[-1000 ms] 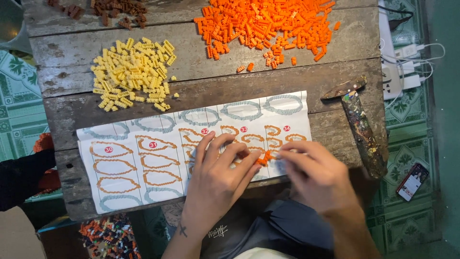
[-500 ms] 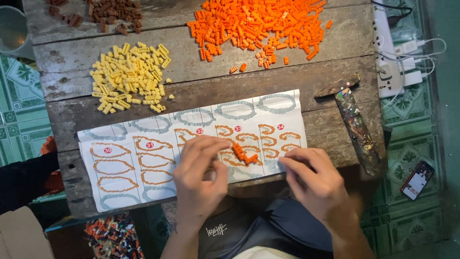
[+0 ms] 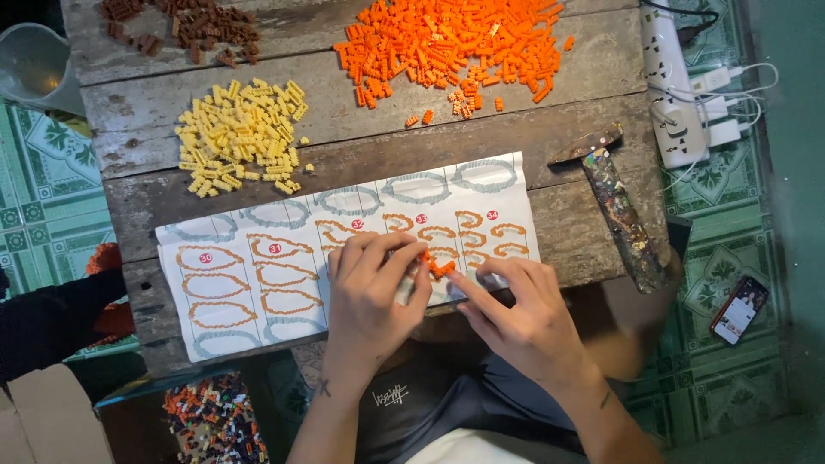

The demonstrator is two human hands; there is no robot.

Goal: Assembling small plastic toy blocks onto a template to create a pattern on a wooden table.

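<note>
My left hand (image 3: 371, 292) and my right hand (image 3: 516, 314) meet over a white instruction sheet (image 3: 258, 275) printed with ring-shaped outlines. Between the fingertips of both hands sits a small orange brick assembly (image 3: 436, 265), pinched from both sides and resting on or just above the sheet. A pile of orange bricks (image 3: 447, 43) lies at the far side of the wooden table (image 3: 344, 146). A pile of pale yellow bricks (image 3: 241, 133) lies to its left, and brown bricks (image 3: 180, 26) lie at the far left corner.
A hammer with a paint-stained handle (image 3: 619, 206) lies right of the sheet. A white power strip with chargers (image 3: 679, 86) sits at the far right. A phone (image 3: 737, 308) lies on the tiled floor. A box of mixed bricks (image 3: 215, 417) is below the table, a grey jug (image 3: 34, 60) at top left.
Both hands have closed in together on the orange brick piece near the sheet's middle. The view has shifted slightly; the piles have not moved.
</note>
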